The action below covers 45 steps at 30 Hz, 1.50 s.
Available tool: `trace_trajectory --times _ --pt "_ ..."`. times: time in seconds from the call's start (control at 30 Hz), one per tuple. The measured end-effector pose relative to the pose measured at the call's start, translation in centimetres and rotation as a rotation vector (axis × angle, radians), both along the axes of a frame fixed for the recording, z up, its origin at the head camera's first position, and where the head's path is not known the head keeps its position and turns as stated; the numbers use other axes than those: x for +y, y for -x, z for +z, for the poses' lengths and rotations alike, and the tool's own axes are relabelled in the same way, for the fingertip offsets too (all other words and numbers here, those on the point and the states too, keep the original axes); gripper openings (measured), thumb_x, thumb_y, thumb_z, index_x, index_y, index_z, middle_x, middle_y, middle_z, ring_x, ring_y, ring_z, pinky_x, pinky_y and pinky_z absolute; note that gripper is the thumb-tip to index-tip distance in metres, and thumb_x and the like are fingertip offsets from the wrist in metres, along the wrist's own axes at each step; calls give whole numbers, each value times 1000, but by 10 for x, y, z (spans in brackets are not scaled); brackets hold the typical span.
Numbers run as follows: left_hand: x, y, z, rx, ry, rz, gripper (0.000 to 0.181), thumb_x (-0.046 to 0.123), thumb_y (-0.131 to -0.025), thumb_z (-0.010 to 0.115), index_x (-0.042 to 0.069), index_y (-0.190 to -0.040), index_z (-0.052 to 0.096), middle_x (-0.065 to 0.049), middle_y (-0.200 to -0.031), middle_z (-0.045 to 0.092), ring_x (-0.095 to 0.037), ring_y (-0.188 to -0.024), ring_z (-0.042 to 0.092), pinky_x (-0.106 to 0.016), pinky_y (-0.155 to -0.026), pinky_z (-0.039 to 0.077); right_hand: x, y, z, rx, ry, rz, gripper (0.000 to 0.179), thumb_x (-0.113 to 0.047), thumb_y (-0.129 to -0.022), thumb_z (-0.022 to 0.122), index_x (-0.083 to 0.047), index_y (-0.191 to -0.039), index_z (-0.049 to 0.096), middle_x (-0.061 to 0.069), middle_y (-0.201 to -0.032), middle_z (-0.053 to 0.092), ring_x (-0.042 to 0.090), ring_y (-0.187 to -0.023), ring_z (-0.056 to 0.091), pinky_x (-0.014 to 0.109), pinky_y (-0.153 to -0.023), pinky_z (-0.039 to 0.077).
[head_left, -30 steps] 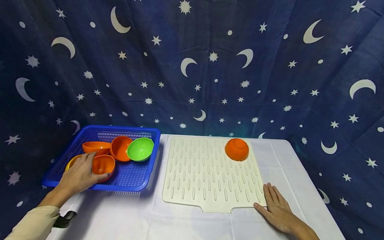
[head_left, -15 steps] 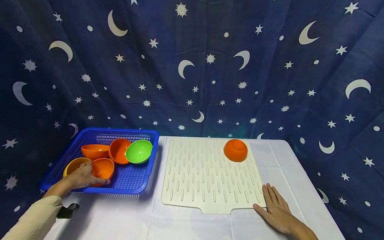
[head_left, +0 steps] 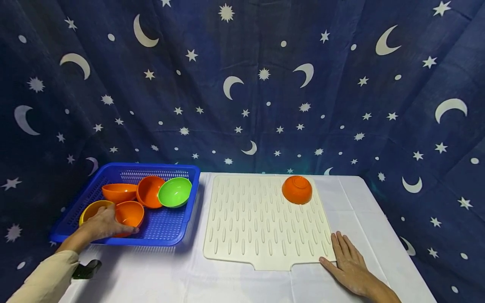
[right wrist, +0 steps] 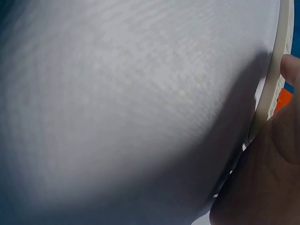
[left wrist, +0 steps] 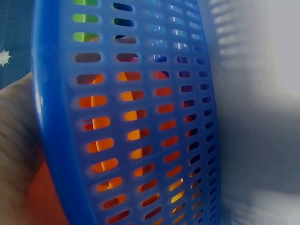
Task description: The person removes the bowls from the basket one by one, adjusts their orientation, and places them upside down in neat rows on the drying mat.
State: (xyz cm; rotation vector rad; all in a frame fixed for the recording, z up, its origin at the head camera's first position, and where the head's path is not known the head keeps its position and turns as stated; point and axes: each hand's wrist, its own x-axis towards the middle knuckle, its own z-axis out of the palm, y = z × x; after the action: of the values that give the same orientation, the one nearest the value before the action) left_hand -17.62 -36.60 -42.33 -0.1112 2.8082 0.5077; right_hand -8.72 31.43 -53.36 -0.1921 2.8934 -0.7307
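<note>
In the head view, the left hand is lower in the blue basket than a second ago, thumb and fingers spread about the near orange bowl, beside the yellow bowl. Reaching seems finished; whether the hand grips yet, I cannot tell. The right hand lies flat, unchanged, fingers straight, at the white mat's corner. The left wrist view adds the basket's slotted side, orange and green showing through. Only the right wrist view shows the mat's edge side-on, thumb at it.
</note>
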Motion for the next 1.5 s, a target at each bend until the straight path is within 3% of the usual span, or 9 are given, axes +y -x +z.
trace_trajectory --times 0.27,0.43,0.73,0.93,1.07,1.23,1.5 --pt "-2 -3 4 77 23 -33 122 63 -70 85 -26 -131 30 -48 -122 45 -58 -106 51 -73 -91 41 3 2 -6 17 15 6 99 -53 -100 55 14 -156 6 38 -160 2 55 -146 -6 75 -107 -4" --pt "1 -7 6 160 -8 -69 110 57 -71 87 -20 -131 38 -39 -115 55 -52 -101 56 -69 -86 45 2 0 -3 17 17 3 97 -51 -101 55 13 -156 6 37 -160 2 54 -146 -6 76 -106 -2" --pt "11 -15 9 208 -13 -58 112 62 -74 83 -17 -137 36 -40 -120 53 -54 -105 54 -70 -85 46 0 1 -2 7 -1 -9 98 -52 -100 56 17 -154 10 40 -158 5 57 -144 -2 75 -107 -1" --pt "17 -20 9 318 -55 -66 101 63 -74 83 -11 -133 46 -28 -114 61 -44 -99 61 -64 -80 51 0 1 -2 0 -7 -17 99 -53 -100 55 17 -154 10 39 -159 4 57 -144 -3 74 -107 -2" --pt "25 -24 9 398 -72 -40 95 65 -69 85 -5 -127 53 -19 -107 66 -35 -90 65 -54 -74 53 0 0 -4 22 7 -16 98 -51 -100 56 18 -153 11 40 -158 5 57 -144 -3 74 -107 -2" --pt "36 -29 10 496 -81 14 98 65 -66 88 -6 -125 55 -22 -104 65 -37 -88 63 -52 -69 51 0 0 -6 32 23 -13 98 -51 -100 57 18 -153 11 40 -158 5 57 -144 -3 74 -107 -4" --pt "58 -39 13 526 -100 122 107 68 -66 85 -8 -133 49 -30 -114 53 -46 -97 55 -62 -73 47 0 1 -6 22 12 -3 98 -51 -101 55 16 -154 8 40 -159 4 55 -145 -6 76 -106 -3"
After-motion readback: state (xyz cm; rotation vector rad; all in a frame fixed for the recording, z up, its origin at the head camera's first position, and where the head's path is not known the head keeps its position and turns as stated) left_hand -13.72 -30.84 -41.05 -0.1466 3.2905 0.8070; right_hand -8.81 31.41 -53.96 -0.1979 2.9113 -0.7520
